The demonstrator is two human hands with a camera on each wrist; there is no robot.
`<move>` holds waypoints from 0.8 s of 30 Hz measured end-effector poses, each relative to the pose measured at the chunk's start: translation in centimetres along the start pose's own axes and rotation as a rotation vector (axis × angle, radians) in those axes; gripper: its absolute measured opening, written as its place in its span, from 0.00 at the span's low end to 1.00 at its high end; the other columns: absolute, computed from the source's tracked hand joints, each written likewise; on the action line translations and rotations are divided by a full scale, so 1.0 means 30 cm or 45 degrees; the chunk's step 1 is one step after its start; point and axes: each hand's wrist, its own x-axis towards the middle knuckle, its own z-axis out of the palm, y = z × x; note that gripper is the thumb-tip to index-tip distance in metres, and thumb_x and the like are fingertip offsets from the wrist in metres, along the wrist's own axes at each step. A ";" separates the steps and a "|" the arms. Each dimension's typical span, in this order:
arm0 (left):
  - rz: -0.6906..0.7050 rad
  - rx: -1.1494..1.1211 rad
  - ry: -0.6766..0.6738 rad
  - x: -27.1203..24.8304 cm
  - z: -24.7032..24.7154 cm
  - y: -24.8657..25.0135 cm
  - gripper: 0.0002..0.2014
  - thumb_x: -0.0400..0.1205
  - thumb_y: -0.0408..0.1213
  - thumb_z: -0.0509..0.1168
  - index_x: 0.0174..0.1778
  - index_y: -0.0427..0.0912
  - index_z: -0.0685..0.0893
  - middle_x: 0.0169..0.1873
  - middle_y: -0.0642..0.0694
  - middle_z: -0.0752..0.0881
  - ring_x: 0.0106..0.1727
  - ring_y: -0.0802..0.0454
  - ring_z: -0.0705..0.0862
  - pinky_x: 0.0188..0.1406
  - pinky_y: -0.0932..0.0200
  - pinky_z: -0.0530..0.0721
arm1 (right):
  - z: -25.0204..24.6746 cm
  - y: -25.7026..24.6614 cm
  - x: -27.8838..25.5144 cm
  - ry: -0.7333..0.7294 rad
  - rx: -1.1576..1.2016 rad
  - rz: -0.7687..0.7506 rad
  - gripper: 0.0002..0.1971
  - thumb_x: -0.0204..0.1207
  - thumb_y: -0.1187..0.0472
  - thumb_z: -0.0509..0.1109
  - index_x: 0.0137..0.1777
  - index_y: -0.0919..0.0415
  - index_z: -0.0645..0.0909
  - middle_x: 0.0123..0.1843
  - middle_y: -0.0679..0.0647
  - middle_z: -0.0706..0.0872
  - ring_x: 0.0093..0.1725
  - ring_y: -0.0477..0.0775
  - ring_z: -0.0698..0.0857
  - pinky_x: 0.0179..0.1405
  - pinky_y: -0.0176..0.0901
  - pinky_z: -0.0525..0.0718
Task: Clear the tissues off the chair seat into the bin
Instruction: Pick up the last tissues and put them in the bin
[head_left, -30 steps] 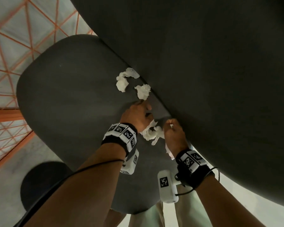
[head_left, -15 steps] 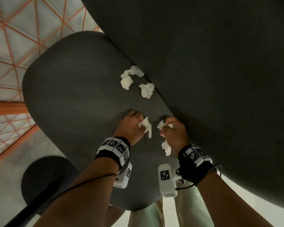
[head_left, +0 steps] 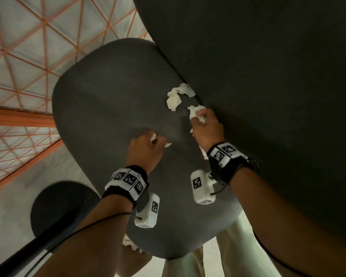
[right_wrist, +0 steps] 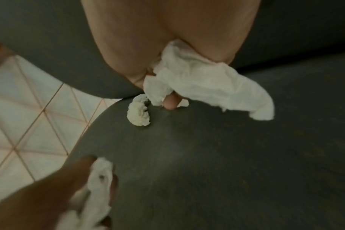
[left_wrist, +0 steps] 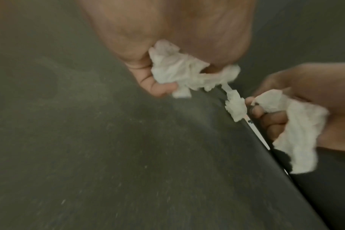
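The dark grey chair seat (head_left: 108, 116) fills the middle of the head view, with its backrest (head_left: 268, 76) at the upper right. My left hand (head_left: 156, 140) hovers over the seat's middle and grips a crumpled white tissue (left_wrist: 179, 73). My right hand (head_left: 200, 116) holds another tissue (right_wrist: 207, 87) against the palm, and its fingertips touch a loose wad (head_left: 195, 110) beside the backrest. Two more crumpled tissues (head_left: 176, 96) lie just beyond it on the seat. No bin is clearly in view.
Pale floor tiles with an orange grid (head_left: 28, 56) lie to the left of the chair. A dark round shape (head_left: 54, 206) sits on the floor at lower left. A white crumpled bit (head_left: 130, 242) shows below the seat's front edge, by my legs.
My right hand has moved forward along the backrest, still holding its tissue, and reached the further wad. My left hand has lifted its tissue off the seat and keeps it.
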 end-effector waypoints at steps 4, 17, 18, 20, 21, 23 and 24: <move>0.040 0.019 0.070 0.046 -0.027 0.022 0.11 0.79 0.47 0.65 0.35 0.47 0.75 0.30 0.46 0.85 0.38 0.38 0.86 0.43 0.50 0.85 | 0.023 -0.031 0.034 -0.010 -0.399 -0.119 0.27 0.81 0.52 0.64 0.79 0.43 0.62 0.72 0.64 0.76 0.68 0.68 0.78 0.67 0.58 0.78; 0.231 0.167 -0.047 0.261 -0.010 0.252 0.26 0.81 0.42 0.68 0.75 0.46 0.70 0.67 0.41 0.80 0.65 0.39 0.81 0.62 0.45 0.78 | -0.007 0.072 -0.029 0.001 -0.517 -0.173 0.20 0.81 0.44 0.56 0.49 0.57 0.84 0.53 0.62 0.88 0.56 0.67 0.85 0.56 0.52 0.79; 0.213 0.217 -0.043 0.268 -0.005 0.254 0.23 0.82 0.44 0.67 0.73 0.45 0.74 0.67 0.40 0.81 0.66 0.38 0.81 0.62 0.46 0.77 | -0.016 0.081 -0.043 0.014 -0.390 -0.137 0.21 0.81 0.43 0.57 0.42 0.55 0.85 0.48 0.61 0.89 0.52 0.66 0.86 0.54 0.52 0.81; 0.170 0.211 -0.035 0.270 0.003 0.241 0.19 0.83 0.48 0.66 0.65 0.42 0.80 0.62 0.40 0.84 0.63 0.38 0.82 0.58 0.49 0.78 | -0.029 0.098 -0.056 0.062 -0.105 -0.081 0.21 0.82 0.45 0.61 0.32 0.54 0.82 0.40 0.56 0.89 0.41 0.60 0.87 0.47 0.47 0.85; 0.154 0.167 -0.032 0.262 0.005 0.229 0.17 0.82 0.50 0.65 0.60 0.42 0.82 0.59 0.40 0.85 0.60 0.39 0.83 0.56 0.51 0.78 | -0.032 0.106 -0.063 0.057 0.014 -0.027 0.19 0.82 0.47 0.62 0.34 0.54 0.83 0.40 0.55 0.90 0.33 0.56 0.85 0.38 0.42 0.86; 0.113 0.045 -0.005 0.230 0.007 0.196 0.14 0.80 0.51 0.65 0.49 0.44 0.84 0.52 0.40 0.87 0.55 0.41 0.85 0.51 0.55 0.78 | -0.045 0.110 -0.083 -0.012 0.246 0.096 0.14 0.82 0.48 0.64 0.41 0.54 0.84 0.41 0.55 0.91 0.20 0.49 0.79 0.22 0.36 0.79; 0.087 -0.009 0.006 0.207 0.006 0.179 0.12 0.78 0.51 0.65 0.43 0.46 0.83 0.49 0.40 0.88 0.52 0.41 0.86 0.49 0.56 0.80 | -0.050 0.112 -0.093 -0.038 0.349 0.144 0.12 0.82 0.48 0.65 0.42 0.54 0.82 0.39 0.55 0.92 0.17 0.48 0.76 0.20 0.36 0.77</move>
